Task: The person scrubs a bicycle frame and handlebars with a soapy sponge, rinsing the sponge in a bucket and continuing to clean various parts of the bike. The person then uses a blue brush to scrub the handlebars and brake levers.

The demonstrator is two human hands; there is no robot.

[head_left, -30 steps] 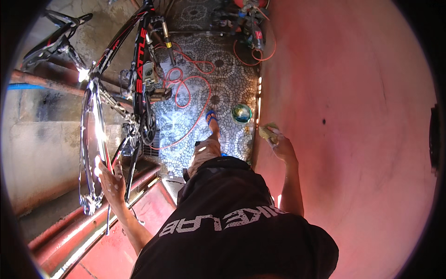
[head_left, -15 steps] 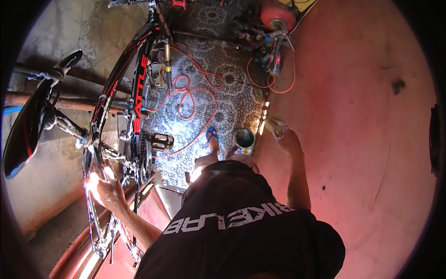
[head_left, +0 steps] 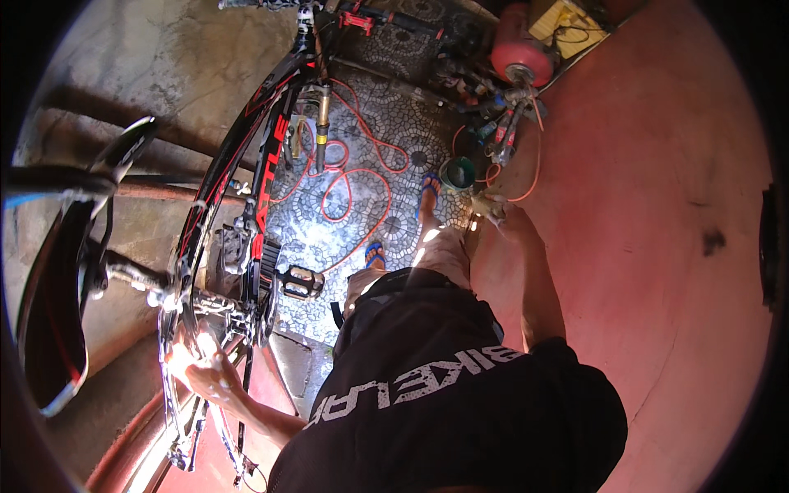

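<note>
A black and red bicycle point(head_left: 267, 156) stands at my left, its rear wheel point(head_left: 177, 329) lowest in the view. My left hand point(head_left: 209, 374) grips the bright rim of that wheel, close to the cassette and the black pedal point(head_left: 300, 282). My right hand point(head_left: 505, 218) is stretched out to the right by the red wall and is closed on a small pale object point(head_left: 491, 205); what that object is I cannot tell. My black shirt hides the lower arms. My feet in blue sandals point(head_left: 427, 193) stand on the patterned tile floor point(head_left: 394, 140).
An orange hose point(head_left: 353, 177) loops over the tiles. A small green can point(head_left: 458, 172) sits near my right hand. A red tank point(head_left: 522, 53) and a pile of tools lie at the top. A red wall point(head_left: 657, 205) fills the right side.
The view has swung, so the bicycle now lies further right and lower. My left hand has slid along the wheel rim toward the hub end. My right hand still holds the pale object.
</note>
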